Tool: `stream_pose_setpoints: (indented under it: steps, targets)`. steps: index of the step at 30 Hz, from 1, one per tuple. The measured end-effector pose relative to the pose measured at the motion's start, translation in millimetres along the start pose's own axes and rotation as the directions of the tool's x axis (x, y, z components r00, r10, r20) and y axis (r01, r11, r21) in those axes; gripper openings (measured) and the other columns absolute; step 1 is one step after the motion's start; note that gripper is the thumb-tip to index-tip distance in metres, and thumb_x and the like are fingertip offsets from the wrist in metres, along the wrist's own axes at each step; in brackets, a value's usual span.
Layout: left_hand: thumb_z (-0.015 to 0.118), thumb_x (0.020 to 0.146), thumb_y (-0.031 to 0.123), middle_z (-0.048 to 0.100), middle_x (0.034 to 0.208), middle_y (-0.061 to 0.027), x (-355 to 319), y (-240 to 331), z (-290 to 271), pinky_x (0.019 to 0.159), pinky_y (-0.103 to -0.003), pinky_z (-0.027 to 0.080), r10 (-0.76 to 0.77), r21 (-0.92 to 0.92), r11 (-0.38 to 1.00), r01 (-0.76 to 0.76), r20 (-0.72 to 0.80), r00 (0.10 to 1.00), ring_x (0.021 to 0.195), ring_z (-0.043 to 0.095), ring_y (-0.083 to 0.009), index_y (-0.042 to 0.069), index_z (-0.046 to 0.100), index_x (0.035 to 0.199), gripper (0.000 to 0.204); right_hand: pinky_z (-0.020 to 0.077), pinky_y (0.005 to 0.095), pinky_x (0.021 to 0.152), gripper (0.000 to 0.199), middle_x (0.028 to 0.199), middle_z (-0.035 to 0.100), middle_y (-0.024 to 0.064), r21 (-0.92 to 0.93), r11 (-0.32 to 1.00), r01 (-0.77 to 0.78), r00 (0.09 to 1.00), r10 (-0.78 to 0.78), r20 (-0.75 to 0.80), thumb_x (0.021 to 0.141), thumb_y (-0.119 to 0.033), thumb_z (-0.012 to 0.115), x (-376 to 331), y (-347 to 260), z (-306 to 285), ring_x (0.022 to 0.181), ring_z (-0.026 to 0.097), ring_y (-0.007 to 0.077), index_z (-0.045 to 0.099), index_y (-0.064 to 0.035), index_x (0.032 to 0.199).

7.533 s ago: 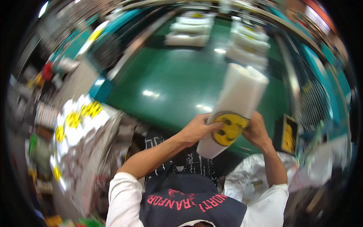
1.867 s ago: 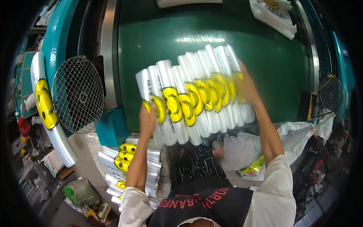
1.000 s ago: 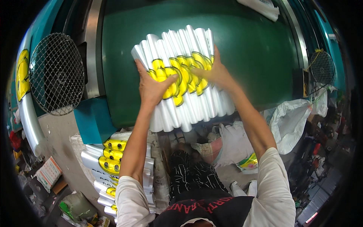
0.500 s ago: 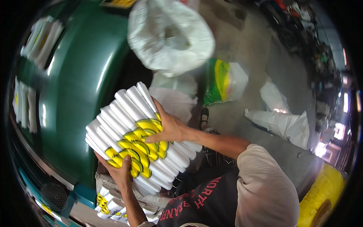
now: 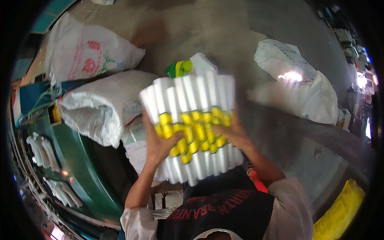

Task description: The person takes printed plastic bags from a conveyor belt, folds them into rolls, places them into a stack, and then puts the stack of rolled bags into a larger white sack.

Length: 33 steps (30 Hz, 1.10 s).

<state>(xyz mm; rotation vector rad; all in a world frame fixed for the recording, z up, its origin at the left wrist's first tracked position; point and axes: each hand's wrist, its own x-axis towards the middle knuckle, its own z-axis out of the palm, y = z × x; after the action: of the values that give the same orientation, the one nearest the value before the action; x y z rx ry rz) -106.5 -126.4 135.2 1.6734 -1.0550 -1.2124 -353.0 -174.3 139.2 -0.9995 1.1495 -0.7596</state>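
Between my two hands is a bundle of white plastic rolls (image 5: 192, 94) with a yellow printed band across the middle, probably rolled plastic bags. It is held up in front of my chest and slightly blurred. My left hand (image 5: 161, 146) grips its left side, thumb pressed over the yellow band. On the opposite side my right hand (image 5: 236, 134) clasps it the same way, with its thumb on the front. The fingers behind the bundle are hidden.
At the left an open white woven sack (image 5: 136, 90) lies below a printed white sack (image 5: 72, 54). A green curved machine surface (image 5: 86, 164) carries white rolls (image 5: 44, 152). White sacks (image 5: 316, 98) lie at the right on the floor, and a yellow sack (image 5: 340, 212) lower right.
My body and view have turned toward the right. The bundle, tilted over the green surface's side before, is now more upright and central, still in both hands.
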Motion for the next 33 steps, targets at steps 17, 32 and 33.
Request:
stream_pose_setpoints:
  steps: [17,32,33]
  targets:
    - [0.08,0.059,0.049,0.035,0.139,-0.0279,275.6,-164.3,336.1,0.106,-0.03,0.033,-0.167,0.133,0.985,0.114,0.526,0.834,0.13,0.039,-0.0313,-0.01,-0.005,0.142,0.133,0.0428,0.0329,0.093,0.094,0.125,0.05,0.0155,-0.065,0.864,-0.499,0.757,0.398,-0.518,0.075,-0.035,0.075,135.7,159.8,-289.7,0.112,0.052,0.0237,0.019,0.0003,0.141]
    - [0.073,0.074,0.005,0.052,0.122,-0.0143,126.4,-237.6,51.4,0.09,-0.033,0.048,-0.712,-0.384,0.641,0.665,0.025,0.701,0.109,0.055,-0.0232,0.005,0.019,0.141,0.085,0.0368,0.0374,0.104,0.129,0.134,0.04,0.0324,-0.612,0.705,-0.358,0.748,0.609,0.264,0.062,-0.064,0.071,230.8,244.4,-23.9,0.123,0.046,0.0402,-0.003,0.001,0.145]
    - [0.073,0.075,0.005,0.052,0.121,-0.0149,126.2,-238.6,48.7,0.09,-0.033,0.049,-0.729,-0.392,0.626,0.675,0.014,0.684,0.109,0.056,-0.0232,0.005,0.018,0.141,0.086,0.0377,0.0376,0.103,0.129,0.133,0.041,0.0329,-0.619,0.7,-0.355,0.736,0.618,0.277,0.062,-0.064,0.071,232.8,242.0,-18.6,0.121,0.047,0.0405,-0.003,0.0015,0.145]
